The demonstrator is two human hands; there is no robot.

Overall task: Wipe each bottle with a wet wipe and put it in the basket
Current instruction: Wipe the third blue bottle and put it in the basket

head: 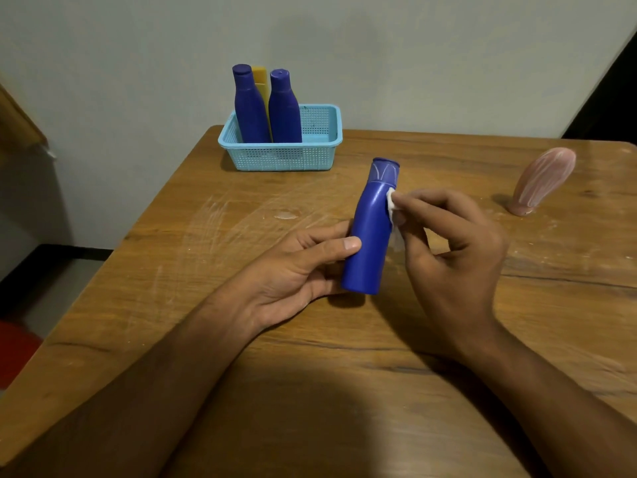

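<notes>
My left hand (303, 267) grips the lower body of a blue bottle (370, 232), held tilted above the table with its cap pointing away. My right hand (455, 250) pinches a small white wet wipe (393, 205) against the bottle's right shoulder, just under the cap. A light blue mesh basket (320, 157) stands at the table's far edge. In its left half stand two dark blue bottles (250, 108) (284, 110) and a yellow bottle (261, 82), mostly hidden behind them.
A pink bottle (541, 181) with white streaks stands tilted on the wooden table (344, 374) at the far right. A small wet spot (285, 215) lies left of the held bottle. The wall runs close behind the basket; the table's left edge drops to the floor.
</notes>
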